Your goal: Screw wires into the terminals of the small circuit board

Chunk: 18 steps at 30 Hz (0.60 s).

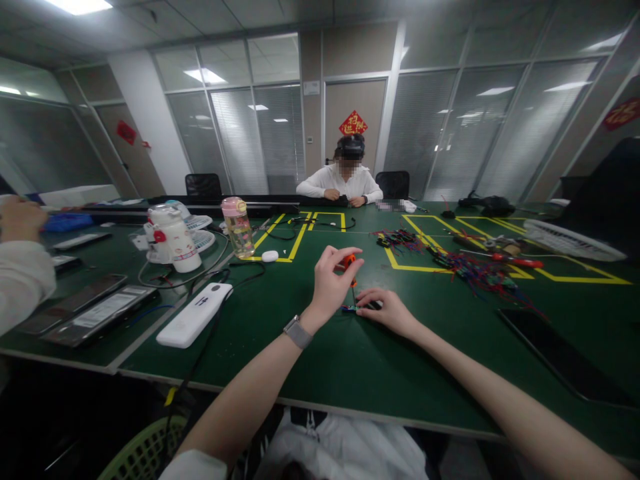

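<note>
Orange plastic shows between the thumb and fingers of the left hand (333, 280), which holds a screwdriver (351, 261) by its handle in a light, fingertip grip. From where I stand, that hold looks chosen for turning the tool rather than pushing hard. Taking the seated person as the middle of a clock, the work lies at twelve, close in on the green table (300, 360). There sits a small circuit board (349, 309), and the right hand (393, 312) comes in low from its three o'clock side, narrow, thumb and fingertips holding that end, presumably so it won't skid or spin under the tool.

As for direction, the screwdriver points straight down, its long axis nearly upright, handle on top and tip at the board; whether the tip sits in a screw is too small to tell. The board lies flat, its longer way seemingly running from nine to three, though the fingers hide part of it.

Toward two o'clock, a heap of wired boards (477, 272) lies well apart from the hands, perhaps kept there to leave elbow room.
</note>
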Each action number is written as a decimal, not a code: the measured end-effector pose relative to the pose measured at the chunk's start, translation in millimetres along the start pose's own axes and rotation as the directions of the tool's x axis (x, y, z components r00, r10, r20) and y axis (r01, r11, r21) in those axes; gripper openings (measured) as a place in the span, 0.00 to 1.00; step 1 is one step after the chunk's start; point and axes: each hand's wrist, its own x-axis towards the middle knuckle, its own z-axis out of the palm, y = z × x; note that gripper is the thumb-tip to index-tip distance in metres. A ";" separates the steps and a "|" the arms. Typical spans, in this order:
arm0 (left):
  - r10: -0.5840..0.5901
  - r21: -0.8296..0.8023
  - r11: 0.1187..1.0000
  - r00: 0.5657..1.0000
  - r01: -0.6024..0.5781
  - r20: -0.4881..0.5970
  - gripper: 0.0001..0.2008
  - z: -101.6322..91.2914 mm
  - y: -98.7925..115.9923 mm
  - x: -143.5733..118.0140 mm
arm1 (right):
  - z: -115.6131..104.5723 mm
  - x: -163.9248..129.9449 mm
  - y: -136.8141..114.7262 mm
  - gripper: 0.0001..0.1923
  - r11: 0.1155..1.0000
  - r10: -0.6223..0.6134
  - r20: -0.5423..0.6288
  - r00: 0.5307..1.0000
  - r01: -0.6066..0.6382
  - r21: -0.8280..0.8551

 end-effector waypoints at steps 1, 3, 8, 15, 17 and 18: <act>-0.005 0.000 1.000 1.000 0.005 -0.004 0.09 -0.2 0.0 0.1 | 0.0 0.1 -0.2 0.08 1.000 0.004 -0.001 1.000 -0.004 0.000; -0.021 -0.011 1.000 1.000 0.021 0.003 0.10 0.0 -0.4 0.1 | 0.1 0.4 -1.0 0.08 1.000 0.014 -0.004 1.000 -0.014 -0.006; -0.033 -0.104 0.994 0.996 0.042 0.086 0.15 2.0 -1.0 -1.5 | 0.6 0.9 -3.4 0.07 0.999 0.016 -0.009 1.000 -0.017 -0.033; 0.052 -0.009 0.999 0.996 -0.051 0.077 0.11 0.8 3.5 -1.2 | -0.6 -0.1 -3.3 0.08 0.994 -0.045 0.004 0.999 0.045 -0.103; 0.066 0.034 0.997 0.997 -0.067 0.045 0.09 0.6 2.9 -0.8 | -1.0 -0.5 -2.4 0.08 0.992 -0.058 0.010 0.998 0.059 -0.111; 0.062 0.038 0.997 0.997 -0.063 0.040 0.09 0.7 2.2 -0.8 | -1.1 -0.6 -1.9 0.08 0.991 -0.062 0.014 0.998 0.063 -0.114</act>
